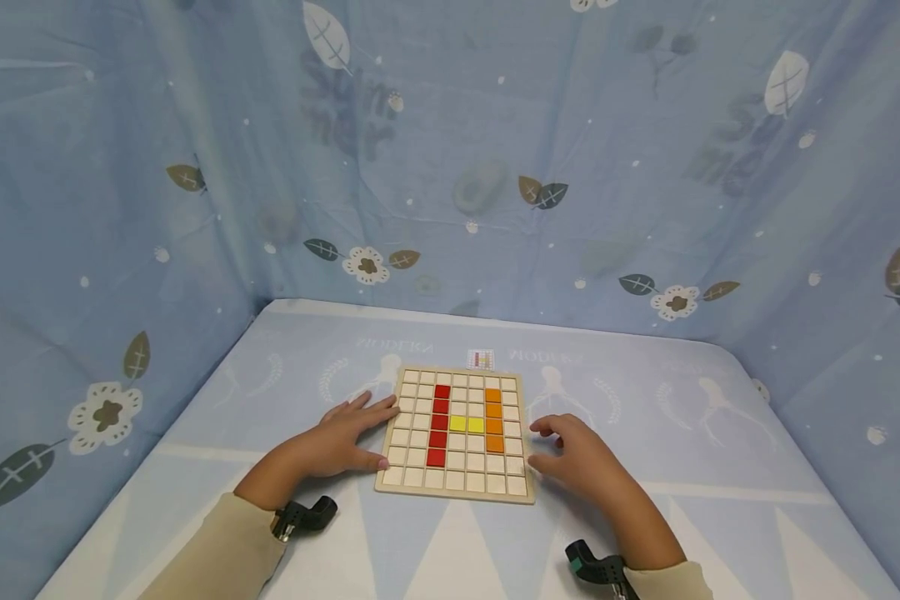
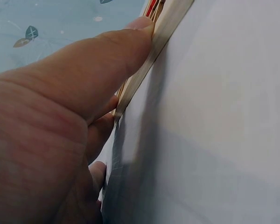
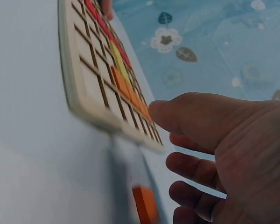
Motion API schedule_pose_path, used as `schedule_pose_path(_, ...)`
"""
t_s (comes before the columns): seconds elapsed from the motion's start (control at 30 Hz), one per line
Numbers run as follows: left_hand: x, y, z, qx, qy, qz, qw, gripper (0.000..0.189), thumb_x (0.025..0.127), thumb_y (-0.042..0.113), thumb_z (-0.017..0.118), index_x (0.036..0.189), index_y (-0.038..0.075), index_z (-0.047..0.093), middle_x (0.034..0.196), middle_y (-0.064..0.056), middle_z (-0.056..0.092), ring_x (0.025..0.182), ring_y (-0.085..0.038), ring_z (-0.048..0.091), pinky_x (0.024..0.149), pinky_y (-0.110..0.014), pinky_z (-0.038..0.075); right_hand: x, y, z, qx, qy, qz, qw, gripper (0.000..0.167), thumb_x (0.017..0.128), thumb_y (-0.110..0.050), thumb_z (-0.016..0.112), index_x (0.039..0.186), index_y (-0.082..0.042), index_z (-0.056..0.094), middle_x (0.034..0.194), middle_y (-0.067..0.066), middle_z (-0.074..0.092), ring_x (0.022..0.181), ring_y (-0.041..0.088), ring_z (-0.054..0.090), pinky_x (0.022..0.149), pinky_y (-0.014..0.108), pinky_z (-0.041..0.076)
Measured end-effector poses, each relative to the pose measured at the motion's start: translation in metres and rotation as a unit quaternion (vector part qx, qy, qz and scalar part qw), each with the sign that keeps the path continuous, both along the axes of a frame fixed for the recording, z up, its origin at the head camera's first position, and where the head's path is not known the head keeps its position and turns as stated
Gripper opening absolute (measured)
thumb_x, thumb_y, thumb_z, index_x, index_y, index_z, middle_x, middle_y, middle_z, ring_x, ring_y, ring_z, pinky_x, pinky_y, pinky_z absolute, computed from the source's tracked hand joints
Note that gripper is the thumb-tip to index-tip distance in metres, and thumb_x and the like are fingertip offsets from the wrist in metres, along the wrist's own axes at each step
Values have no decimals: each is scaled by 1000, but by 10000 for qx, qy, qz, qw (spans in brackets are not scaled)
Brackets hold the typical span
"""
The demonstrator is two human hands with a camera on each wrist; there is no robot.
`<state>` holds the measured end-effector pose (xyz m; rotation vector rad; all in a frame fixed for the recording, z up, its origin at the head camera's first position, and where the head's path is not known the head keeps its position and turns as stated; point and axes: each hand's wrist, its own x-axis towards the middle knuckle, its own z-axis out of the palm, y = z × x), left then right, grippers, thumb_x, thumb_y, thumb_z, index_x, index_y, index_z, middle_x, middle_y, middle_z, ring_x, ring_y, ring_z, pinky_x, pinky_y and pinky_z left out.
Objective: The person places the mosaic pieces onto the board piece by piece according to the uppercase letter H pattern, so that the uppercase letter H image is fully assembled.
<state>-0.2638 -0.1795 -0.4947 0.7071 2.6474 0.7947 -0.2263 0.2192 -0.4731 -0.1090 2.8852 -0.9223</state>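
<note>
A wooden grid board (image 1: 454, 496) lies on the table with pale squares. Several red tiles (image 1: 437, 438) form one column, several orange tiles (image 1: 493, 426) a shorter one to the right, and two yellow tiles (image 1: 467, 424) sit between them. My left hand (image 1: 341, 437) rests at the board's left edge with fingers spread, its thumb touching the rim. Beside the right edge is my right hand (image 1: 581, 458), fingers loosely bent and nothing between them. The right wrist view has a loose orange tile (image 3: 145, 204) on the table below these fingers; in the head view it is hidden.
A small picture card (image 1: 481, 359) with a coloured pattern lies just behind the board. Pale patterned cloth covers the table (image 1: 450, 550). Blue printed curtain (image 1: 450, 167) surrounds its back and sides. Dark wrist cameras (image 1: 307, 515) are strapped to both forearms.
</note>
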Motion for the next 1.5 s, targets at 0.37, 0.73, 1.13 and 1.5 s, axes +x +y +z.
schedule_pose_path(0.37,1,-1,2,67,-12,-2,10000,93,88,50,82,165,20,38,175,0,21,162,-43,1,123,-72,5,18,31,-7,259,-139,71,9995,47,81,-27,92,123,-19,73,117,-3,64,100,15,56,94,43,51)
schedule_pose_path(0.73,0,-1,0,18,-11,17,10000,92,89,47,82,165,22,38,175,3,21,163,-41,1,124,-70,4,24,34,-17,328,-19,-45,9994,28,86,-21,87,111,-24,75,110,-6,63,99,13,56,97,42,51)
schedule_pose_path(1.13,-1,0,-1,-4,-29,43,10000,93,88,48,83,165,23,38,175,3,21,163,-41,1,124,-70,4,27,36,-19,304,26,-68,9995,21,89,-19,84,107,-25,74,106,-8,63,95,12,54,94,40,50)
schedule_pose_path(1.5,1,0,1,30,-56,41,10000,92,88,49,83,165,22,38,176,2,21,163,-41,0,124,-71,3,29,31,-21,128,186,-254,9994,19,89,-18,83,106,-22,74,103,-6,63,91,12,54,85,35,50)
